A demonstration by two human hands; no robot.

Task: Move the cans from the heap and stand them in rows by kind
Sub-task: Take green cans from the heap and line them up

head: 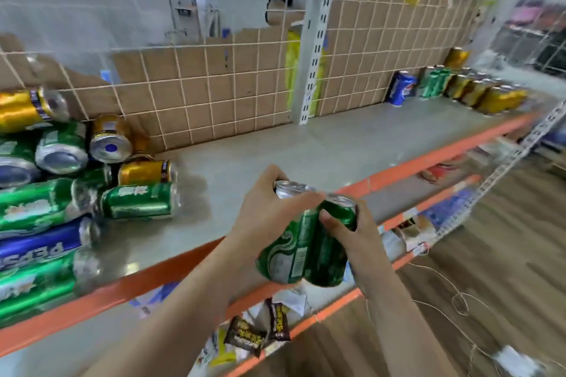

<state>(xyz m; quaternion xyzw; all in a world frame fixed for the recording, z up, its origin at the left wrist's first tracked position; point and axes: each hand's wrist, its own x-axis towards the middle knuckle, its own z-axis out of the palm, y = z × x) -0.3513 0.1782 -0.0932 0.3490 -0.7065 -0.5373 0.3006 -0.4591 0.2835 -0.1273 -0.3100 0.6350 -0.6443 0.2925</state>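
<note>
— Grey shelf board (275,144) with an orange front edge is seen, backed by a wire grid (214,79) over cardboard. What is held?

— Two green cans are held side by side and touching, above the front edge of the shelf board. The first green can (291,251) is gripped near its top by the left hand (266,217); the second green can (329,254) is clasped by the right hand (358,232), with the thumb laid across its side.

— And where is the heap (61,193) found?

— At the left end of the board, where gold, green and blue cans are piled on their sides.

— Is anything stood up already?

— At the far right end, against the grid, a blue can (401,87) is stood, with upright green cans (435,82) just beside it and gold cans (487,95) lined up next. The exact count cannot be told through the blur.

— What is seen lower down?

— Snack packets (260,333) are laid on a lower shelf, and a wooden floor (505,239) is seen at the right.
</note>
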